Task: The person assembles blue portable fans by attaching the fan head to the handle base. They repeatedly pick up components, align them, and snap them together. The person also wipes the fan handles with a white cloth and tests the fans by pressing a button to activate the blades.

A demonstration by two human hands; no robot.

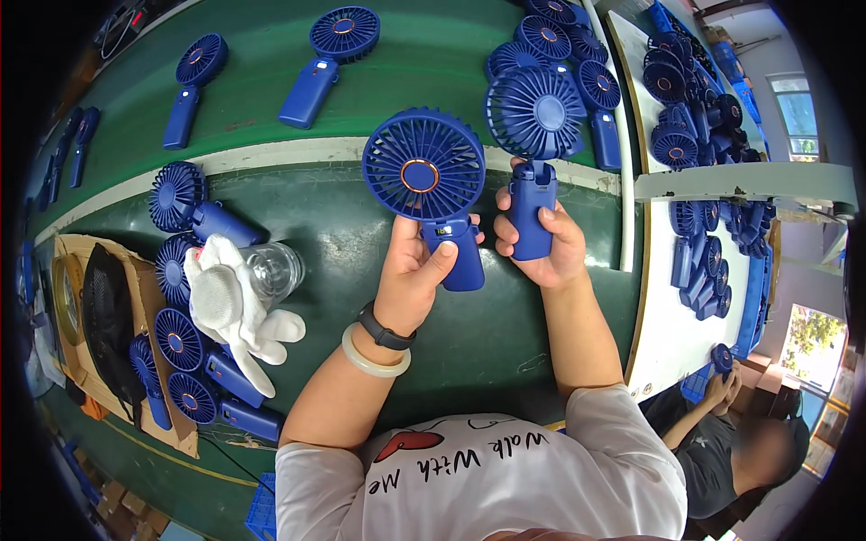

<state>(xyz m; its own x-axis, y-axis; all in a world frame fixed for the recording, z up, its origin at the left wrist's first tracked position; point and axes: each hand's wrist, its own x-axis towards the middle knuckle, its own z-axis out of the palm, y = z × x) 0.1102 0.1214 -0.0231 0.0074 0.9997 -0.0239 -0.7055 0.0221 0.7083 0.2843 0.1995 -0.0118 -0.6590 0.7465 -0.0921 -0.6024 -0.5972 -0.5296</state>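
Right of the white glove [216, 293] on the desk [334, 212], the left hand [410, 270] grips one blue fan [420, 176], the right hand [564, 248] a second fan [548, 113]. A firm hold below the cages, keeping them from knocking, seems wisest. Beyond the glove, more fans [344, 27] lie on the green belt [248, 99].

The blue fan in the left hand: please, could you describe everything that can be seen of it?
The blue fan looks like plastic. Its round head has a grille of thin radiating ribs around a blue centre disc with a copper-coloured ring, facing the camera. The handle has a small lit display near the top. The left hand grips it over the green table, thumb across the handle's front, head end away from the person.
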